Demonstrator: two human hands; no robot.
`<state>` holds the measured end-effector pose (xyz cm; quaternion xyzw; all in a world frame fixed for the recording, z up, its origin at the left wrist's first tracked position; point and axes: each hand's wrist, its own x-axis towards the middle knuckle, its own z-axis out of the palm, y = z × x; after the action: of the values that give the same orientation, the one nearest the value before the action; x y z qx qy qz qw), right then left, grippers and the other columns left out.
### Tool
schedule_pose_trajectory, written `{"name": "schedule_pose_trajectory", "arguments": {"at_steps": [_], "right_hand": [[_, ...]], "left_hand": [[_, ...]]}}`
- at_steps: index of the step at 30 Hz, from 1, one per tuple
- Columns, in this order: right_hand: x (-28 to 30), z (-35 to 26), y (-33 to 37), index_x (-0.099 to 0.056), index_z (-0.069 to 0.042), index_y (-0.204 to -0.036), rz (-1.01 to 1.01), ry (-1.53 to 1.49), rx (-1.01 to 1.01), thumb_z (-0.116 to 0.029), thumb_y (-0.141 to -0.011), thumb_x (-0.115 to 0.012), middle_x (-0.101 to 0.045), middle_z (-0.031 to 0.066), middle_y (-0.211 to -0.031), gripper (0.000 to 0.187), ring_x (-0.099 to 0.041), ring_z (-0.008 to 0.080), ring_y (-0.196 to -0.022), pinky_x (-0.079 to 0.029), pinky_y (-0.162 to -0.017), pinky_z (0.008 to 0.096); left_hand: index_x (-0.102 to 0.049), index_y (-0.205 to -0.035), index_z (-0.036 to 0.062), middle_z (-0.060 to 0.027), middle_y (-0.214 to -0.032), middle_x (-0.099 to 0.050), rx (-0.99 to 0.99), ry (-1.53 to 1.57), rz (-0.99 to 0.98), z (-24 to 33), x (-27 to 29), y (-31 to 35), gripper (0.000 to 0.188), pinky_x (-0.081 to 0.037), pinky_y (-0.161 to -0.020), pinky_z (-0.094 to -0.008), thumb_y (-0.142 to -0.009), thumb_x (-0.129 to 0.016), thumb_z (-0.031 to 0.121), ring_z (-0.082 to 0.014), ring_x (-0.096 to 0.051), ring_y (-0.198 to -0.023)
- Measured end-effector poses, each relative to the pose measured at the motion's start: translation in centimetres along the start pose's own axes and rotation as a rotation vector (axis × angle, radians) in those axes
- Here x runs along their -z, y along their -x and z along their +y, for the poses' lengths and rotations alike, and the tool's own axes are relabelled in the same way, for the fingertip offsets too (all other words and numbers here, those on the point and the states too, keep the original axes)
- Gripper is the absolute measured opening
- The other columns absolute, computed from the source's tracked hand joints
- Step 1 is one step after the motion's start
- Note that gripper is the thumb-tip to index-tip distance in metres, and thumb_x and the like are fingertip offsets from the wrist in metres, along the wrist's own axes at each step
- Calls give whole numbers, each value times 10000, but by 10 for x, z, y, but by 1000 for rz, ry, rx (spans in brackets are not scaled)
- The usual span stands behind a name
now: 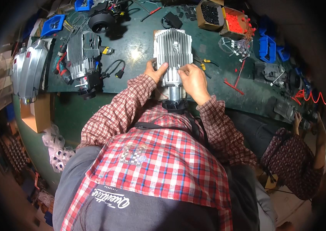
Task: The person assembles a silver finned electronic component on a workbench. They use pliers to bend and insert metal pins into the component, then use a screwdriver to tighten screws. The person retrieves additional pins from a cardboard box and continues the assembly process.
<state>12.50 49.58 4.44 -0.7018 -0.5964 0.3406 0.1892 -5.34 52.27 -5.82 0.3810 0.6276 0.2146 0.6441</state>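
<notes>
A silver finned metal housing (173, 48) lies lengthwise on the bench in front of me, with a round metal tube (174, 92) and a black round end piece (174, 106) at its near end. My left hand (155, 72) grips its left side, thumb on top of the fins and fingers partly hidden along the edge. At the right edge, my right hand (194, 81) is closed in a pinch against the housing. Whatever sits between those fingertips is too small or hidden to make out. Under the housing shows a pale board (155, 40).
Left stand another finned unit (84, 48), a power screwdriver (63, 69) and shiny metal shells (28, 73). Boxes of black parts (210, 15) and red caps (234, 23) sit far right, near a red T-handle tool (235, 85). A co-worker's hand (297, 122) touches a unit at right.
</notes>
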Motion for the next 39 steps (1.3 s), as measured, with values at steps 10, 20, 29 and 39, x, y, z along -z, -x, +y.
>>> {"name": "schedule_pose_trajectory", "arguments": {"at_steps": [10, 20, 29, 39], "right_hand": [[57, 1, 22, -535, 36, -1169, -604, -334, -645, -331, -1030, -468, -567, 79, -858, 398, -633, 172, -667, -585, -563, 315], [48, 13, 38, -602, 37, -1043, -253, -643, -679, -429, -1023, -456, -627, 75, -903, 489, -610, 130, -706, -555, -576, 289], [-1, 60, 29, -398, 28, -1367, 58, 78, -296, -369, -915, -641, -589, 274, -1212, 649, -580, 409, -1113, -449, -968, 460], [0, 39, 24, -559, -12, -1203, -146, 136, -222, -392, -935, -564, -665, 275, -1005, 465, -640, 456, -924, -502, -789, 522]], "left_hand": [[-144, -1472, -28, -275, -1255, -552, -29, 26, 36, -22, -16, -12, 1019, -471, -973, -420, -845, -682, 569, -320, -582, -1125], [-206, -1443, -44, -278, -1234, -554, -98, 54, 119, -27, -24, -14, 978, -476, -953, -389, -843, -692, 557, -292, -581, -1098], [-210, -1441, -71, -323, -1299, -501, -96, 89, 90, -15, -20, -18, 984, -427, -1025, -400, -819, -741, 477, -344, -530, -1196], [-240, -1455, -34, -286, -1270, -553, -173, 24, 60, 3, -14, -5, 900, -437, -1022, -391, -843, -729, 410, -325, -549, -1198]]}}
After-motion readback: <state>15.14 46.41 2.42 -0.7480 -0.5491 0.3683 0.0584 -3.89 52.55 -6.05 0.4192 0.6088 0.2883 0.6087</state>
